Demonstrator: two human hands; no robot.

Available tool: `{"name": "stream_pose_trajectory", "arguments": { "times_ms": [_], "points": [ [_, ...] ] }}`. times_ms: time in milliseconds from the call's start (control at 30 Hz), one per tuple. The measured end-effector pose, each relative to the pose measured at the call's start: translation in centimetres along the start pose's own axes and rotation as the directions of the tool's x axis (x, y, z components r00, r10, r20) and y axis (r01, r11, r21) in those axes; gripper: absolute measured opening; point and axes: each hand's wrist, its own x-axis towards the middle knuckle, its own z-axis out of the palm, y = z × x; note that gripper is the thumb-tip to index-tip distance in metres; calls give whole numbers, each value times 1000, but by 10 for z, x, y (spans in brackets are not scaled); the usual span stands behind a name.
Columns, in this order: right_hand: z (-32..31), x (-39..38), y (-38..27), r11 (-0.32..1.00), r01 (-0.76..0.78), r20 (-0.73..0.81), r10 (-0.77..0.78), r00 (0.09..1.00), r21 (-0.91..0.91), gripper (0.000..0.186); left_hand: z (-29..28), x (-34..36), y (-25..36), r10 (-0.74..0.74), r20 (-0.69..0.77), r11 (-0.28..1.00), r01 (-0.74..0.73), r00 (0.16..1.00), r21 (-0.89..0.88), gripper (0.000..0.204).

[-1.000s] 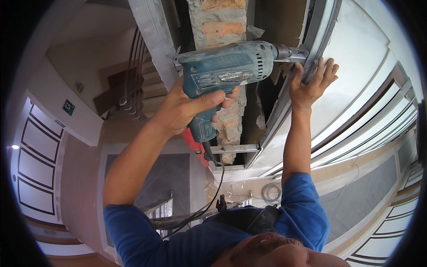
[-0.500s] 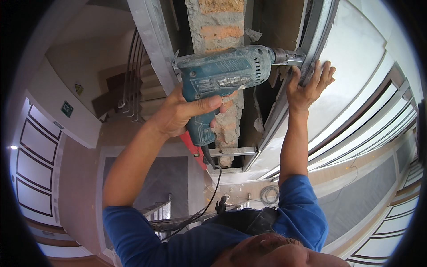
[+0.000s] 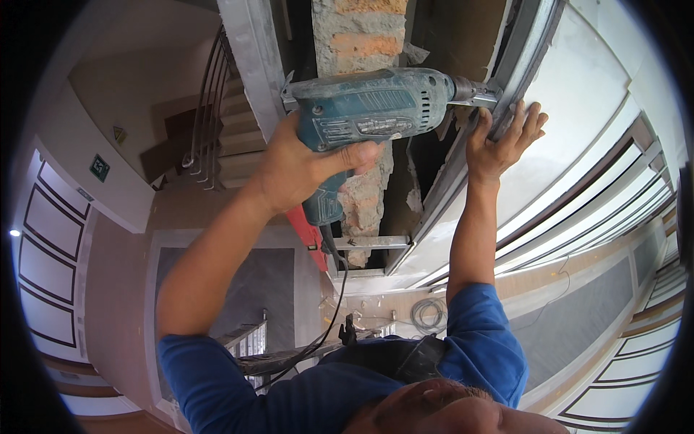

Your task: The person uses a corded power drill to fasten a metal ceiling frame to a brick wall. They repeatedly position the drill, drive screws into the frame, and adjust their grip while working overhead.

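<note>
My left hand (image 3: 300, 163) is wrapped round the handle of a dusty teal corded power drill (image 3: 376, 108), its thumb lying across the near side. The drill points right, its chuck (image 3: 470, 90) close to a metal stud (image 3: 526, 54). At the chuck's front the bit's tip and its contact with the metal are hard to make out. My right hand (image 3: 495, 148) lies with fingers spread on the edge of the stud and the white board (image 3: 571, 108), just below the chuck. A black cord (image 3: 340, 293) hangs from the drill's handle.
Behind the drill stands a rough brick column (image 3: 361, 192) between metal framing, with a lower cross channel (image 3: 376, 243). A red flat piece (image 3: 309, 239) shows below the handle. Stairs with a railing (image 3: 206, 108) lie left. A ladder (image 3: 253, 351) and coiled cable (image 3: 429, 316) are below.
The view has shifted slightly. My left hand and the drill handle sit a little differently, with the drill's front end still by the stud. My right hand stays on the stud and board edge.
</note>
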Motion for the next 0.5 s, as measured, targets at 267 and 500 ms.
{"name": "stream_pose_trajectory", "arguments": {
  "times_ms": [267, 500],
  "points": [
    [1, 0, 0, 1000, 0, -4, 0, 1000, -16, 67, 1, 5, 3, 16, 18, 999, -15, 1000, -39, 35],
    [1, 0, -1, 1000, 0, -4, -1, 1000, -27, 66, -1, 5, 4, 5, 43, 995, -1, 999, -98, 36]
  ]
}}
